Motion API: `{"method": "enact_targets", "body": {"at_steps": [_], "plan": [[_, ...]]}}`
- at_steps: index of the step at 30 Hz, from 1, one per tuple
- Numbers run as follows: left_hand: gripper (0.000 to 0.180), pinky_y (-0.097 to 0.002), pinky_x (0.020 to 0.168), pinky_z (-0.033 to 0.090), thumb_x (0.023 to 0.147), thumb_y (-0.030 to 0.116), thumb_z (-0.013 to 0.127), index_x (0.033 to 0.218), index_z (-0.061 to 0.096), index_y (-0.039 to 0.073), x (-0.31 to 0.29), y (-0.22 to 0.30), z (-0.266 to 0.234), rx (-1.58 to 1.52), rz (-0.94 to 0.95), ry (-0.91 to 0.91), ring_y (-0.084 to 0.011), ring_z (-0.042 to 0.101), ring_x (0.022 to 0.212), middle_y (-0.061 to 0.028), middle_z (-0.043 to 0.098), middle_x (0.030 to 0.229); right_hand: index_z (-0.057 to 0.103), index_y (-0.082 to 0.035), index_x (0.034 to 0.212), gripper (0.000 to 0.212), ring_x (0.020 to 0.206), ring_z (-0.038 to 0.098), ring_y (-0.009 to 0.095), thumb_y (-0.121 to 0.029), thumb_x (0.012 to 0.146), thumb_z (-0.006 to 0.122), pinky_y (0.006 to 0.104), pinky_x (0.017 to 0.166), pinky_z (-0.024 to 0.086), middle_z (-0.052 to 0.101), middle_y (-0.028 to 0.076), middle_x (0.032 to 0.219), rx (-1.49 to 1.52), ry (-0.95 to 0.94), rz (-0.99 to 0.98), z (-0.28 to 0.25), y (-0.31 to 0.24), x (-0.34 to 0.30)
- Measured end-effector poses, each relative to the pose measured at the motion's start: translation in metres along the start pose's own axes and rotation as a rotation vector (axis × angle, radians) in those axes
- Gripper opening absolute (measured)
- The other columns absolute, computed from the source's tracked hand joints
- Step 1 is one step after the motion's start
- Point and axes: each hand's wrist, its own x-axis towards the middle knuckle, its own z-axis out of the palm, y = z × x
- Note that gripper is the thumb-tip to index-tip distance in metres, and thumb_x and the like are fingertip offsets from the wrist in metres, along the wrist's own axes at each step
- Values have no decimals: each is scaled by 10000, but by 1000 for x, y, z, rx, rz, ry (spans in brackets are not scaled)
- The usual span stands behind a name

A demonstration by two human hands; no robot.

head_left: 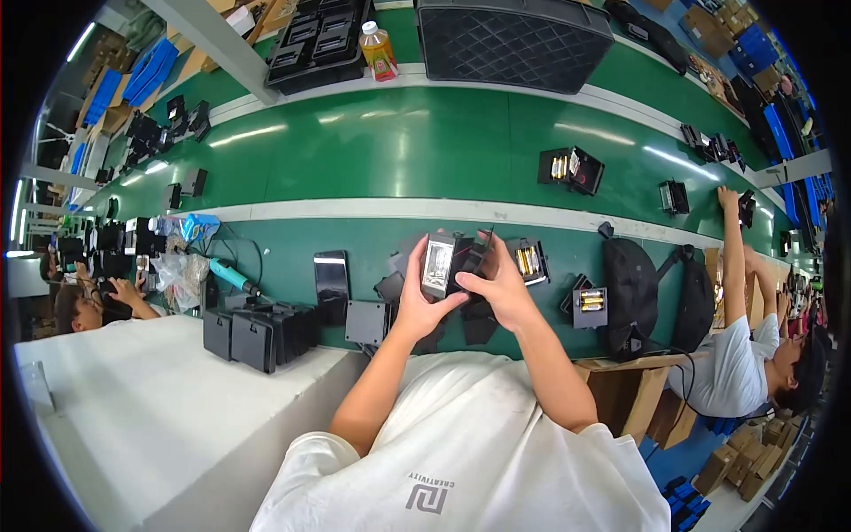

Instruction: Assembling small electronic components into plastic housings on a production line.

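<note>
Both of my hands hold a black box-shaped unit (438, 264) with a silvery rectangular window, raised over the near green bench. My left hand (417, 300) wraps its left side, thumb along the lower edge. My right hand (503, 288) grips the right side, its thumb pressed on the black part and some fingers hidden behind. Beside my right hand lies an open black case (531, 262) with gold cylinders inside. Under and around my wrists are several dark parts (480, 323), partly covered by the hands. A grey square plate (367, 322) rests near my left forearm.
Left of me are a smartphone (331, 285), a teal electric screwdriver (232, 275) and black boxes (253, 337) on a white surface (177, 399). At right are another gold-cylinder case (589, 303), a black bag (631, 297) and a co-worker's arm (732, 257). A conveyor (399, 160) runs beyond.
</note>
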Motion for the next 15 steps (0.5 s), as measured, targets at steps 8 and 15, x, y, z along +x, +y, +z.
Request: {"method": "enact_targets", "body": {"at_steps": [8,15], "plan": [[941,-355,1032,397,677,37,802,1456,276,55,-30,21,-10,-40,-223,-33,-267,492,1225,-170,445,1395,277,5,1454,851,1251,482,270,-14,734,732,392,1065,376,426,174,1432,-602,-112,-229,4,-34,-52],[887,-352,1010,422,707,24,773,1449,290,54,-42,29,14,-299,-169,13,-265,530,1185,-168,476,1366,256,16,1471,924,1276,480,306,-204,746,786,365,1038,399,432,207,1435,-798,-208,-185,12,-37,-57]]}}
